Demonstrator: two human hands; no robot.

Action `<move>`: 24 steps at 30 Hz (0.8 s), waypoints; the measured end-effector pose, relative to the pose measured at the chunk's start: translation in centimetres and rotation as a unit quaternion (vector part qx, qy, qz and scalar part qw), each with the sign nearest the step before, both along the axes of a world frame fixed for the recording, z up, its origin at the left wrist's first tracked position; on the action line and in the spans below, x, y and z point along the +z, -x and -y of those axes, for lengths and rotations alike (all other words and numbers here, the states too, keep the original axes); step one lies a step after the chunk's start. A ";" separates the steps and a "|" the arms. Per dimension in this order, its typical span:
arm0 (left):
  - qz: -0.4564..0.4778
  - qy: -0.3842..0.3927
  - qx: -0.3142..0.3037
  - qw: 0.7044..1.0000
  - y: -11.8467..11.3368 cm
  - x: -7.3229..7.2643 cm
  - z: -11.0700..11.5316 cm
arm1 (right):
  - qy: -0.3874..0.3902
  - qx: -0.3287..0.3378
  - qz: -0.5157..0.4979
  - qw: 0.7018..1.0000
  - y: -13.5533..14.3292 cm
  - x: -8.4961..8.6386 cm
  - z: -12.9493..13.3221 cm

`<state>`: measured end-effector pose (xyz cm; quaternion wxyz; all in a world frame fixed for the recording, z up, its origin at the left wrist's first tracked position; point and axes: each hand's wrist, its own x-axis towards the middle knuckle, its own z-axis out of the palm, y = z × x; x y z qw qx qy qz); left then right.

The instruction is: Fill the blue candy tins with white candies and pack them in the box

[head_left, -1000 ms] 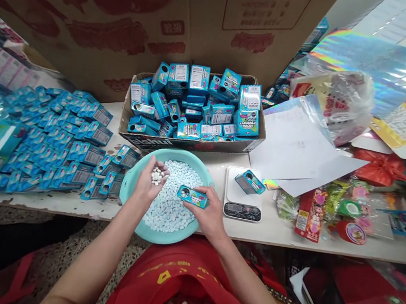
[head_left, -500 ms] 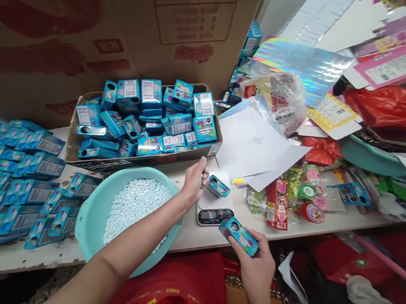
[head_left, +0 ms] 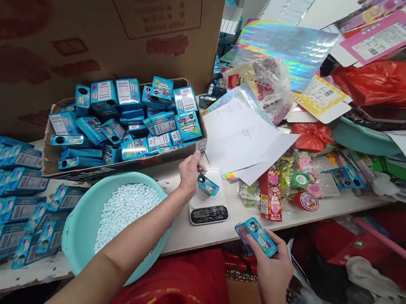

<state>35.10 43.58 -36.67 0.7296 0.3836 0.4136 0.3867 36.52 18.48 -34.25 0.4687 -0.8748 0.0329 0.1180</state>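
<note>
My right hand grips a small blue candy box with a dark round hole in its top, above the table's front edge. At the left side of a digital scale is my left hand, its fingers curled together; what they hold, if anything, I cannot make out. Another blue box lies on the white plate of the scale, beside my left fingers. Under my left forearm stands a turquoise basin holding many pale blue candies.
A carton tray full of blue boxes stands behind the basin, against a large cardboard box. Rows of blue boxes cover the left. White papers, candy packets and a red bag lie to the right.
The view has shifted, and my right hand with its blue box has moved right, away from the scale. My left hand is closer to the box on the scale.
</note>
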 end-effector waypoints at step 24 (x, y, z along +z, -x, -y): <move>-0.269 0.142 -0.094 0.948 25.5 -1.4 -1.5 | -0.036 0.016 -0.015 0.999 1.7 -2.3 -0.7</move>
